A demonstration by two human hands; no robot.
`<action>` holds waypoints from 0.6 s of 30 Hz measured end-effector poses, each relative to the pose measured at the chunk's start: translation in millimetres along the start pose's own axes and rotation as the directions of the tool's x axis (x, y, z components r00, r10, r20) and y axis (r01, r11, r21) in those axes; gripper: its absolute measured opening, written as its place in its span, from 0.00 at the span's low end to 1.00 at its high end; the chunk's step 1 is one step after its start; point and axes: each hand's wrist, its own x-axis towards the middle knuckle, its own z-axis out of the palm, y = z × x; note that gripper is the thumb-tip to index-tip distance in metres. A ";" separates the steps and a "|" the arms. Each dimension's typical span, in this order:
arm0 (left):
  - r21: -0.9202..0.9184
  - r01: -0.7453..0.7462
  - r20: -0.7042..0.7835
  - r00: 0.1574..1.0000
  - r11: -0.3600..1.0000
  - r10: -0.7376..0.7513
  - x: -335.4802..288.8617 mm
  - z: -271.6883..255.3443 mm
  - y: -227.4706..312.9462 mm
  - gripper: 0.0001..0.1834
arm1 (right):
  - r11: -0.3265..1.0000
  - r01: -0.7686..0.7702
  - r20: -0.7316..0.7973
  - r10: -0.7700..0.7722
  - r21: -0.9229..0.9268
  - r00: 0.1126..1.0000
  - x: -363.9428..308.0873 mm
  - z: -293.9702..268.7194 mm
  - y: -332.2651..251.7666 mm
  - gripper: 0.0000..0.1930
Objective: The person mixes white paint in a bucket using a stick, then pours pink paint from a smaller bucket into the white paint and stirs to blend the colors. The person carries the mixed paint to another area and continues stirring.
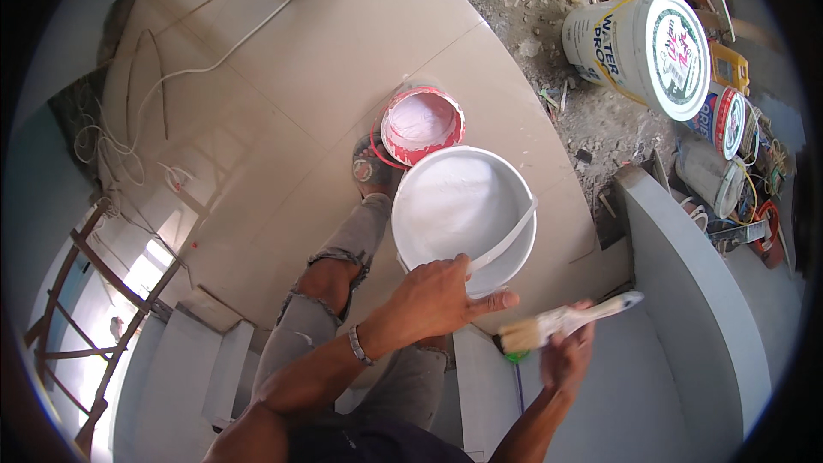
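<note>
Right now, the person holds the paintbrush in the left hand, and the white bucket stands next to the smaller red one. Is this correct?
Not quite: the right hand, not the left hand, holds the paintbrush, as the head view shows. The rest is right.

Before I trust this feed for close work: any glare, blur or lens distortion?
Head view: a bright patch by the wooden frame at lower left is washed out; head view: the low wall at right looks bowed, likely partly from the lens, and the corners go black; head view: the paintbrush in the right hand looks slightly smeared.
</note>
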 end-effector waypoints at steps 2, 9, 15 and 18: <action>0.029 -0.043 -0.025 0.999 0.999 0.043 1.4 5.2 -3.9 0.50 | 0.993 0.122 0.219 -0.120 0.007 0.968 47.0 -0.7 -15.4 0.23; -0.005 -0.010 0.047 0.999 1.000 0.010 1.2 -4.6 0.1 0.47 | 0.824 0.065 0.054 -0.042 -0.563 0.998 221.4 91.2 -29.8 0.19; -0.071 -0.023 0.046 0.999 0.997 0.026 0.6 -6.4 -4.4 0.46 | 0.772 -0.032 -0.023 0.022 -0.635 0.999 296.5 100.0 31.6 0.18; -0.127 -0.008 0.080 0.997 0.992 0.019 -1.0 -9.7 -6.4 0.45 | 0.759 -0.064 -0.071 0.023 -0.648 0.997 312.5 100.7 53.6 0.17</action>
